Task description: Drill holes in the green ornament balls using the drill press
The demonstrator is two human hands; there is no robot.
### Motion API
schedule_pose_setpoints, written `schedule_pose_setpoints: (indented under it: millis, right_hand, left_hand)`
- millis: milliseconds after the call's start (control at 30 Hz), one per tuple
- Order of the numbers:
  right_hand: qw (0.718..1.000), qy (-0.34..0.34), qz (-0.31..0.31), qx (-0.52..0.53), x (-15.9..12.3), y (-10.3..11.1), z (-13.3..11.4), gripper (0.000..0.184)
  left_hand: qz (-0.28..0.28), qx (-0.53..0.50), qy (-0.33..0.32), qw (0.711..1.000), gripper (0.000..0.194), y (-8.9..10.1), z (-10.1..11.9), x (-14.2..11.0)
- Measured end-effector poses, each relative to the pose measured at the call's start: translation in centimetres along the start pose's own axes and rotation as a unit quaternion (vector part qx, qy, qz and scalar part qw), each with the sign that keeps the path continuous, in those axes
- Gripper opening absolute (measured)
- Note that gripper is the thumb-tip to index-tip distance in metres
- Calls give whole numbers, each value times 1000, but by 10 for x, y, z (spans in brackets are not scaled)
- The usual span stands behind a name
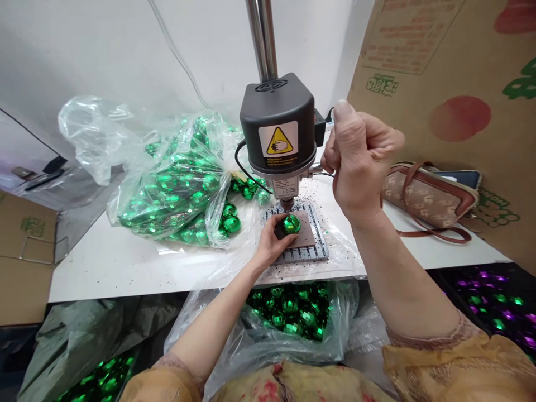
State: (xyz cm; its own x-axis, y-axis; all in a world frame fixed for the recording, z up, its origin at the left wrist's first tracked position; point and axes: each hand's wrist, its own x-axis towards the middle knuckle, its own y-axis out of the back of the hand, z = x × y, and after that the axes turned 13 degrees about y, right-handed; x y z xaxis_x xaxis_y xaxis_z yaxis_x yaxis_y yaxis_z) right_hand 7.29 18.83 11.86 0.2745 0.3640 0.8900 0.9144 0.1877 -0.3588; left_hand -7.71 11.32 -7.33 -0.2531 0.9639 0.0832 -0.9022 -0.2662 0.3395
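My left hand [272, 241] grips a shiny green faceted ball [292, 224] between thumb and fingers. The ball sits on a small board [305, 237] on the slotted metal base [322, 252] of a bench drill press [278, 128]. Directly above the ball is the drill's chuck [287, 204]; whether the bit touches it I cannot tell. Raised at the right side of the drill head, my right hand [360, 159] is closed in a fist. A lever seems to run into that fist, but the fingers hide most of it.
A clear plastic bag [167, 190] of green balls lies left of the drill, with loose balls [231, 223] by its mouth. Below the table edge hangs another open bag [347, 318] of green balls. A patterned handbag [431, 195] and a large cardboard box [419, 100] stand at right.
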Motion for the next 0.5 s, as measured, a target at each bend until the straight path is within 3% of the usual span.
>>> schedule_pose_setpoints:
  millis: [267, 500]
  right_hand:
    - [997, 53, 36, -31, -30, 9, 0, 59]
    - [995, 92, 30, -36, -43, 15, 8, 62]
  left_hand:
    - [0, -7, -2, 1000, 53, -1, -2, -1]
    - [-3, -7, -3, 1000, 54, 0, -2, -1]
